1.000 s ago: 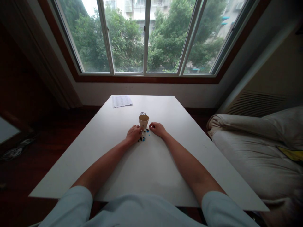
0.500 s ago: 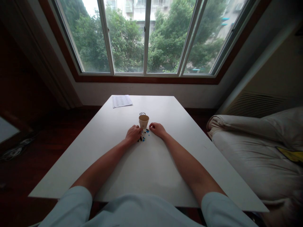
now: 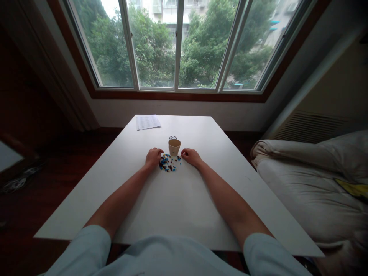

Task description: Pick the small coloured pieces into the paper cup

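Note:
A light brown paper cup [image 3: 174, 148] stands upright on the white table, between my two hands. In front of it and to its left, a scatter of small blue, dark and yellow pieces [image 3: 166, 163] is spread out; their kind is too small to tell. My left hand [image 3: 153, 156] rests at the left edge of these pieces, loosely bent, one finger reaching toward the cup. My right hand [image 3: 191, 156] lies on the table right of the cup, its fingers curled together near a few pieces; anything inside them is hidden.
Behind the cup lies a small thin dark-rimmed object [image 3: 173, 137]. Printed sheets of paper [image 3: 148, 122] are at the table's [image 3: 184, 207] far left corner. Beyond stands a window [image 3: 178, 50], and a pale padded sofa [image 3: 301, 184] is on the right.
My left hand has drawn back to the left, away from the cup's front, uncovering more of the small pieces. My right hand and the cup stay in place.

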### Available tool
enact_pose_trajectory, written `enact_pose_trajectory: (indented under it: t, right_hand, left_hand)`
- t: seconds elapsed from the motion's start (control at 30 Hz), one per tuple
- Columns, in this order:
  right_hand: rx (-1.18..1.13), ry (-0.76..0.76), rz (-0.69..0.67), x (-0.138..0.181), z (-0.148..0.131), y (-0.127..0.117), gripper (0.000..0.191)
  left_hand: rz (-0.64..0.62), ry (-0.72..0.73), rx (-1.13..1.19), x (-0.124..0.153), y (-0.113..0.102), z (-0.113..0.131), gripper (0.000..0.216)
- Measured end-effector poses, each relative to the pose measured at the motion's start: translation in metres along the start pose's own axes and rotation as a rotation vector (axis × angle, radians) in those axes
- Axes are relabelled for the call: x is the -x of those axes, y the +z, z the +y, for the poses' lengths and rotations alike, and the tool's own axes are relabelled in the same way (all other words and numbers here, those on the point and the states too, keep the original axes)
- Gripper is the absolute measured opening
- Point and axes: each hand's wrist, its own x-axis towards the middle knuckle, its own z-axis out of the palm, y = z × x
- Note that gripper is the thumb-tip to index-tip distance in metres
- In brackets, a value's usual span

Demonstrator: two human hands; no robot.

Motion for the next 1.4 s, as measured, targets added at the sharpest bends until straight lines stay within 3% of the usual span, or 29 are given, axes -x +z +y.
enact_pose_trajectory:
  t: [0.3,0.97,1.4]
  right_hand:
    - [-0.016,-0.046,0.024,0.001,0.001,0.001,0.016]
    - [-0.023,-0.072,0.052,-0.001,0.006,0.006,0.012]
    - [0.001,-0.058,0.053,-0.002,0.006,0.006,0.013]
  left_hand:
    - [-0.110,0.071,-0.003,-0.006,-0.005,-0.009,0.030]
    - [-0.109,0.272,0.126,-0.003,-0.001,-0.010,0.030]
    - [-0.104,0.266,0.039,-0.002,-0.003,-0.008,0.029]
